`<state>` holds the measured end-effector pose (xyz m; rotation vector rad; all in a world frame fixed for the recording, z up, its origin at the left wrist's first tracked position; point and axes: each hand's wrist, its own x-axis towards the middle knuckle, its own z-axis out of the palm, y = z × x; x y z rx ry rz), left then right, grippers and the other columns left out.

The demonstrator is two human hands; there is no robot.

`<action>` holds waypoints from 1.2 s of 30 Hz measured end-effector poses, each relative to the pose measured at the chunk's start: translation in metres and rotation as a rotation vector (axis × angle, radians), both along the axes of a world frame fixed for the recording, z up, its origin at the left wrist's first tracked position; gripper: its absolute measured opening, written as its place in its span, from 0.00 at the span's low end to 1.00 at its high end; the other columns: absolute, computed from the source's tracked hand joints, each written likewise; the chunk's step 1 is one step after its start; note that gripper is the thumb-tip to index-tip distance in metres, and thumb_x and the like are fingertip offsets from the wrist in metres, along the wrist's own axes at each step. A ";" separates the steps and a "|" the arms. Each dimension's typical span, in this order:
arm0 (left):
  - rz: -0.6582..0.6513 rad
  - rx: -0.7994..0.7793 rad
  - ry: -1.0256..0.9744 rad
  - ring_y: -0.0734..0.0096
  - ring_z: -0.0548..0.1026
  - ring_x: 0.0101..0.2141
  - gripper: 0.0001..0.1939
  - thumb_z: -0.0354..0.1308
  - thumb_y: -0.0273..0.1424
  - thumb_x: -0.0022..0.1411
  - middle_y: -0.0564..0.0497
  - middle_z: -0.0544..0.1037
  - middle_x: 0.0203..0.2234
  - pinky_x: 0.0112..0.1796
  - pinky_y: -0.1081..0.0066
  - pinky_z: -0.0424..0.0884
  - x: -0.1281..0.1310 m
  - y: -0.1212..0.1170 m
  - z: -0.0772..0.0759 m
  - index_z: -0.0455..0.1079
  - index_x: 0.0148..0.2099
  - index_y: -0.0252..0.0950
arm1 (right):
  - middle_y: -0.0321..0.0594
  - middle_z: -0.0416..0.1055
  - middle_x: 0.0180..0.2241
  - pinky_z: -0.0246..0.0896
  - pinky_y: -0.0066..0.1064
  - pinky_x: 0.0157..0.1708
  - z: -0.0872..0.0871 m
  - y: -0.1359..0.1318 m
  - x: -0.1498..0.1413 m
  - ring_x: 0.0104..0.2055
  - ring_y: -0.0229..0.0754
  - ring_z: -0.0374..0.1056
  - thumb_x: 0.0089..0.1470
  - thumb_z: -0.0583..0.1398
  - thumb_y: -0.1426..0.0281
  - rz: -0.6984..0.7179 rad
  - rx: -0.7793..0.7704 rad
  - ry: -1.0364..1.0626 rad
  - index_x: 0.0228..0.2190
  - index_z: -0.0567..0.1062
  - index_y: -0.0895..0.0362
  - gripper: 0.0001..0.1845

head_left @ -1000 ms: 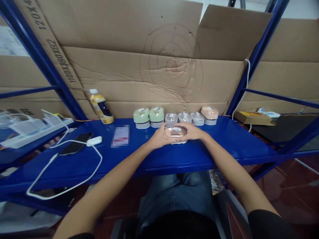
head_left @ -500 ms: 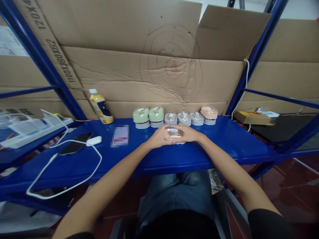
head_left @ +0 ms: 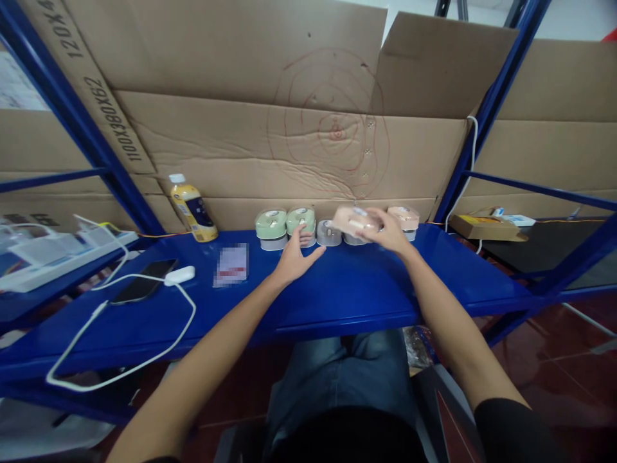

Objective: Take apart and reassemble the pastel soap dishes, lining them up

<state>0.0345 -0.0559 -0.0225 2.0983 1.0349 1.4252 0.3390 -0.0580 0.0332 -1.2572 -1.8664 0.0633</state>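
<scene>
A pink lidded box (head_left: 354,220) is gripped by my right hand (head_left: 389,233), raised in front of the row at the back of the table and slightly blurred. Behind it, grey boxes are partly covered; one grey box (head_left: 328,234) shows to its left. My left hand (head_left: 295,256) has its fingers spread and holds nothing; its fingertips overlap the front of a green box (head_left: 301,220). Another green box (head_left: 270,224) sits left of that, on a grey one. At the row's right end, a second pink box (head_left: 403,217) rests on a pale box.
On the blue table (head_left: 347,296) lie a blurred-out card (head_left: 231,265), a phone (head_left: 144,281) and a white cable (head_left: 193,315). A yellow bottle (head_left: 193,209) stands at the back left. Cardboard (head_left: 216,128) walls the rear; a blue post (head_left: 482,141) rises at right.
The pink box has moved from between both hands near the middle up to the back row, carried by my right hand. My left hand has let go of it and shifted left, fingers spreading.
</scene>
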 end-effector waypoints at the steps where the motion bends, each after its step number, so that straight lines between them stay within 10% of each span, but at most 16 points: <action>1: 0.040 0.021 0.017 0.54 0.78 0.52 0.39 0.68 0.43 0.61 0.38 0.76 0.53 0.57 0.50 0.74 -0.001 0.001 0.000 0.56 0.67 0.36 | 0.57 0.74 0.56 0.66 0.50 0.55 0.004 0.007 0.007 0.57 0.61 0.71 0.49 0.68 0.48 -0.174 0.040 -0.012 0.61 0.71 0.59 0.44; 5: 0.088 0.058 0.110 0.56 0.79 0.48 0.31 0.65 0.39 0.62 0.40 0.77 0.49 0.52 0.53 0.76 -0.001 0.002 -0.001 0.60 0.63 0.36 | 0.66 0.73 0.51 0.62 0.53 0.52 0.007 0.036 0.021 0.53 0.67 0.69 0.52 0.65 0.50 -0.665 0.063 -0.201 0.56 0.72 0.65 0.39; 11: 0.077 0.082 0.175 0.58 0.77 0.47 0.28 0.63 0.37 0.64 0.40 0.76 0.50 0.51 0.55 0.76 0.002 -0.001 0.000 0.60 0.62 0.36 | 0.70 0.73 0.48 0.58 0.55 0.54 -0.019 0.061 0.016 0.53 0.69 0.67 0.56 0.61 0.51 -0.728 0.033 -0.345 0.49 0.74 0.68 0.33; 21: 0.048 -0.015 0.291 0.63 0.77 0.42 0.27 0.62 0.38 0.64 0.42 0.73 0.52 0.46 0.58 0.77 0.001 -0.003 0.000 0.61 0.62 0.37 | 0.72 0.60 0.65 0.46 0.69 0.64 -0.026 0.052 0.012 0.69 0.76 0.51 0.62 0.57 0.50 -0.591 0.183 -0.308 0.58 0.69 0.68 0.37; 28: 0.046 0.017 0.288 0.63 0.78 0.42 0.27 0.61 0.38 0.65 0.40 0.73 0.54 0.49 0.57 0.77 0.001 -0.001 0.000 0.61 0.62 0.35 | 0.61 0.50 0.73 0.40 0.58 0.73 -0.034 0.046 -0.066 0.76 0.67 0.44 0.61 0.62 0.52 0.040 0.014 -0.488 0.67 0.63 0.64 0.43; 36: 0.068 0.054 0.260 0.56 0.78 0.47 0.26 0.61 0.39 0.64 0.38 0.73 0.55 0.51 0.53 0.76 -0.002 0.002 -0.001 0.63 0.61 0.34 | 0.62 0.69 0.59 0.59 0.56 0.64 -0.042 0.012 -0.094 0.64 0.66 0.64 0.62 0.60 0.47 0.094 -0.014 -0.487 0.56 0.71 0.62 0.34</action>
